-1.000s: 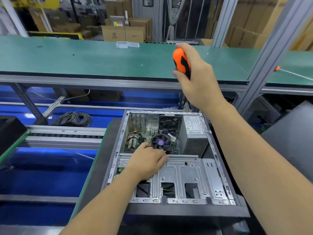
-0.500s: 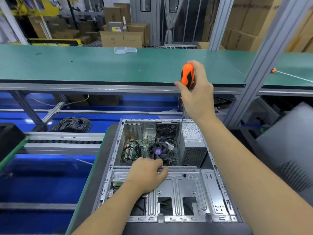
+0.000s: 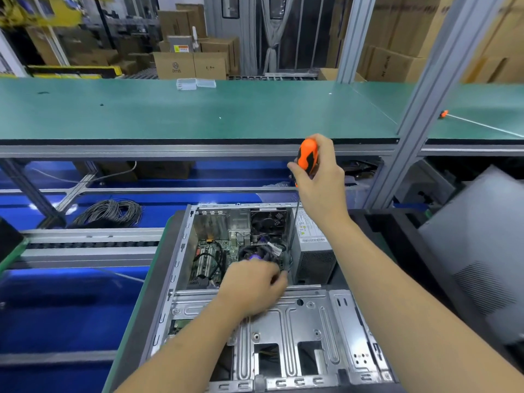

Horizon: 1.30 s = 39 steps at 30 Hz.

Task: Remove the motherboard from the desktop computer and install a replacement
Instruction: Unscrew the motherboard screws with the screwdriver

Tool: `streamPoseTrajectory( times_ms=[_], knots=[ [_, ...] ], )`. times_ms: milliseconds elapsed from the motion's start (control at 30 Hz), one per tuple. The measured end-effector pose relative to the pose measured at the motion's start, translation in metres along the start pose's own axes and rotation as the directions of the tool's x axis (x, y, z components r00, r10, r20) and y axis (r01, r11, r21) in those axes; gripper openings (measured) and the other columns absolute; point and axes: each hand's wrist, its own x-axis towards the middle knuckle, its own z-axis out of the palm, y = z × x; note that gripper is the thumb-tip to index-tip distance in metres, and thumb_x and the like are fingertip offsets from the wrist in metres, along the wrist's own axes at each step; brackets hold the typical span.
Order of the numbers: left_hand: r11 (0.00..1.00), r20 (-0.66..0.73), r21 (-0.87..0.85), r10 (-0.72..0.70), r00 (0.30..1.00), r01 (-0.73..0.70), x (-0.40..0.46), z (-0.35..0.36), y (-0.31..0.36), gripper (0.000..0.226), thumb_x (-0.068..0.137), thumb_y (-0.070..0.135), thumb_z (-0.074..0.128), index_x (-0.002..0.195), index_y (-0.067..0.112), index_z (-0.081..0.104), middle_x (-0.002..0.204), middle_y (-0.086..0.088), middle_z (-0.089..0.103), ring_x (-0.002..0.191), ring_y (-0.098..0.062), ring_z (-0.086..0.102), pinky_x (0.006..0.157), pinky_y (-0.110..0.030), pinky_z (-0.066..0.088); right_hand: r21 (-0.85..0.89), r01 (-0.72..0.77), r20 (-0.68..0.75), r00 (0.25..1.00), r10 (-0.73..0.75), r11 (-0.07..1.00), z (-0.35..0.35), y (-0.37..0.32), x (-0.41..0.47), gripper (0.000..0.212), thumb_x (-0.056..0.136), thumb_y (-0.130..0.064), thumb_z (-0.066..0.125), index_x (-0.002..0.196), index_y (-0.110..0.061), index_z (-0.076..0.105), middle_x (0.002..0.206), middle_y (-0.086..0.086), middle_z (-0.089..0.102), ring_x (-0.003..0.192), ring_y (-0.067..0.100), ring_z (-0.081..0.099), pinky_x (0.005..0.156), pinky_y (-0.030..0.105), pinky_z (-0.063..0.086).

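1. While my left hand curls by the fan, its grasp hidden, the motherboard sits screwed inside the case.
2. Stiff but fragile; I'd lift by edges.
3. My right hand grips the screwdriver.

Open desktop case lies on its side on the near surface, side panel off. Your right hand grips the orange-and-black screwdriver upright above the case; its thin shaft runs down along the left face of the grey power supply into the case. Your left hand is inside the case with fingers curled at the shaft's lower end, just near of the CPU fan; what it pinches is hidden. Green motherboard shows to the left, with black cables over it. Silver drive bracket covers the near half. On the far green surface: a clear plastic box and, far right, a second screwdriver.
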Motion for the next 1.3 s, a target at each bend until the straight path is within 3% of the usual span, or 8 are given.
streamPoseTrajectory(
  times_ms=[67,133,200,333,667,933,1100,1300],
  knots=[
    [0.991,-0.040,-0.110,-0.076,0.996,0.072,0.025,-0.005,-0.007,0.031,0.096,0.041,0.038,0.073,0.024,0.050,0.069,0.008,0.056,0.067,-0.018,0.057,0.056,-0.028,0.045,-0.001,-0.019,-0.003,1.000,0.019,1.000,0.001,0.004,-0.002,0.037,0.093,-0.021,0.065,0.120,-0.027,0.042,0.080,0.001,0.053,0.071,0.026,0.054,0.067,0.047,0.050],
    [0.987,0.016,-0.092,-0.129,0.991,0.130,0.043,-0.007,-0.019,0.018,0.097,0.028,0.045,0.102,0.025,0.061,0.100,0.004,0.064,0.095,-0.023,0.058,0.077,-0.037,0.053,0.008,-0.035,-0.023,0.999,0.035,0.999,0.001,0.004,-0.001,0.036,0.093,-0.024,0.064,0.119,-0.032,0.041,0.079,0.002,0.054,0.071,0.029,0.057,0.066,0.048,0.051],
    [0.994,0.126,0.066,-0.098,0.987,0.090,0.054,0.001,-0.034,0.036,0.097,0.022,0.047,0.132,0.022,0.054,0.130,0.000,0.057,0.120,-0.025,0.050,0.093,-0.041,0.046,0.052,-0.067,-0.053,0.996,0.069,0.996,0.002,0.002,0.001,0.035,0.092,-0.025,0.063,0.114,-0.041,0.040,0.078,0.003,0.054,0.070,0.032,0.059,0.062,0.050,0.053],
    [0.996,0.251,0.076,-0.059,0.966,0.041,0.059,0.019,-0.043,0.051,0.097,0.031,0.049,0.146,0.023,0.041,0.150,0.001,0.043,0.137,-0.025,0.037,0.107,-0.045,0.037,0.083,-0.079,-0.055,0.995,0.084,0.993,0.005,-0.005,0.003,0.035,0.089,-0.031,0.063,0.115,-0.039,0.041,0.079,0.004,0.054,0.073,0.034,0.062,0.060,0.052,0.055],
    [0.992,0.309,-0.083,-0.062,0.949,0.092,0.073,0.045,-0.034,0.079,0.088,0.055,0.061,0.153,0.024,0.028,0.153,-0.004,0.041,0.146,-0.025,0.027,0.116,-0.049,0.023,0.057,0.013,-0.104,0.995,-0.007,0.998,-0.006,-0.011,0.013,0.032,0.091,-0.018,0.067,0.114,-0.021,0.045,0.075,0.005,0.050,0.066,0.023,0.050,0.064,0.043,0.049],
    [0.964,0.270,0.238,0.048,0.962,-0.115,0.080,0.050,-0.031,0.051,0.099,0.051,0.039,0.145,0.029,0.043,0.142,-0.001,0.042,0.127,-0.031,0.034,0.109,-0.053,0.027,-0.030,0.097,-0.057,0.993,-0.098,0.995,-0.005,-0.003,0.013,0.036,0.092,-0.015,0.066,0.121,-0.013,0.044,0.079,0.002,0.048,0.068,0.019,0.046,0.062,0.031,0.043],
    [0.963,0.074,0.266,-0.055,0.996,0.033,0.081,0.047,-0.036,0.025,0.104,0.038,0.045,0.120,0.024,0.059,0.121,0.001,0.058,0.115,-0.027,0.044,0.096,-0.043,0.033,-0.012,0.062,-0.024,0.998,-0.062,0.998,0.006,0.012,0.002,0.036,0.093,-0.016,0.066,0.121,-0.019,0.043,0.079,0.003,0.049,0.066,0.020,0.045,0.061,0.035,0.043],
    [0.976,0.091,0.113,-0.196,0.976,0.185,0.077,0.043,-0.051,0.013,0.102,0.033,0.051,0.101,0.022,0.059,0.108,0.001,0.063,0.111,-0.027,0.051,0.089,-0.041,0.038,0.013,-0.002,-0.061,0.998,0.003,1.000,0.011,0.025,0.000,0.032,0.093,-0.017,0.064,0.117,-0.020,0.043,0.077,0.004,0.049,0.064,0.023,0.049,0.061,0.042,0.046]
  ],
)
